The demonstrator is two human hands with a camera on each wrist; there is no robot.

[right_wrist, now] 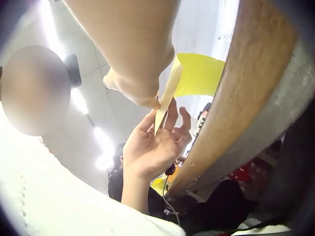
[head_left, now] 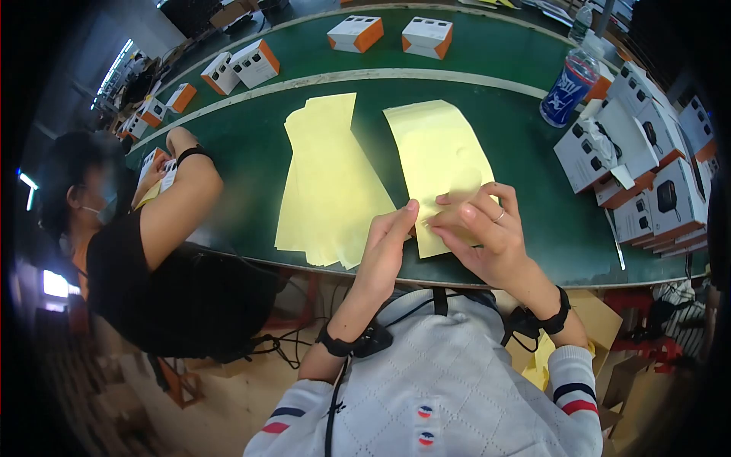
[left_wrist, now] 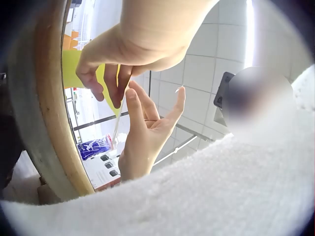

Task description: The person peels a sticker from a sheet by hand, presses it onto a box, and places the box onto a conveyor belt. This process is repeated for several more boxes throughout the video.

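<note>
A yellow sheet stack (head_left: 445,145) lies at the table's middle, its near end raised between both hands. The left hand (head_left: 384,247) pinches its near left edge between thumb and fingers. At the near right part, the right hand (head_left: 491,240) pinches the sheets with thumb and index finger, other fingers bent loosely. In the left wrist view the right hand (left_wrist: 147,132) faces the left hand (left_wrist: 142,44) across the yellow paper (left_wrist: 109,81). The right wrist view shows the paper's edge (right_wrist: 167,96) between the fingers of the left hand (right_wrist: 155,147). Left of it lies a fanned yellow pile (head_left: 324,183).
Another person (head_left: 160,251) sits at the left, handling a box. White and orange boxes (head_left: 666,167) are stacked at the right beside a blue-labelled bottle (head_left: 567,91). More boxes (head_left: 354,34) stand on the far strip of the green table (head_left: 533,228).
</note>
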